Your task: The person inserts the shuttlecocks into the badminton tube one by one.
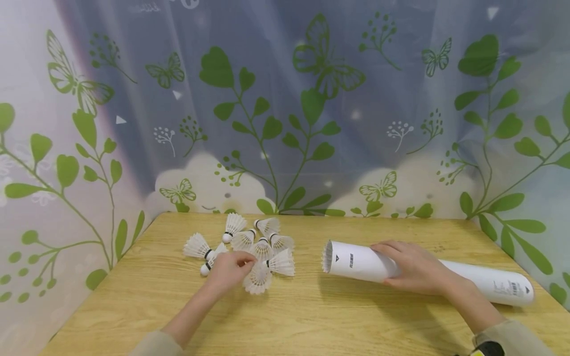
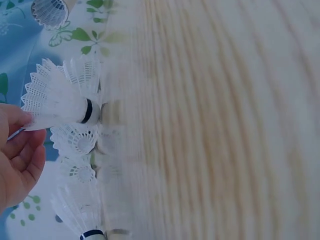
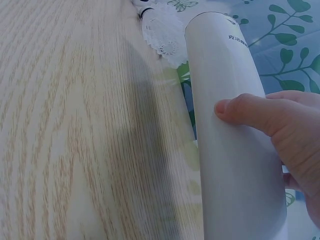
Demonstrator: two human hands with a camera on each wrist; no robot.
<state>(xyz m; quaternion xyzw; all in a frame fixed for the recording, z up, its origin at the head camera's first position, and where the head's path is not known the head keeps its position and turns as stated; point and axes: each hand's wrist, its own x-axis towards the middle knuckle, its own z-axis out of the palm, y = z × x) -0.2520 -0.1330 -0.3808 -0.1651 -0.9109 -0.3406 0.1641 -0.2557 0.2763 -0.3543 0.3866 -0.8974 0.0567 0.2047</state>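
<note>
My left hand (image 1: 229, 271) pinches the skirt rim of a white plastic shuttlecock (image 1: 258, 278) at the near side of a loose cluster. In the left wrist view, thumb and finger grip that shuttlecock (image 2: 55, 100), its black-banded cork pointing away from the hand. My right hand (image 1: 416, 267) grips a long white tube (image 1: 362, 261) around its middle, thumb along the near side in the right wrist view. The tube's mouth faces left toward the cluster, and a lacy shuttlecock skirt (image 2: 50, 14) shows inside it. How many the tube holds is hidden.
Several more shuttlecocks (image 1: 233, 225) lie at different angles on the wooden table (image 1: 285, 326), left of the tube. A patterned curtain (image 1: 285, 123) with green leaves and butterflies hangs behind the table's back edge and along its sides.
</note>
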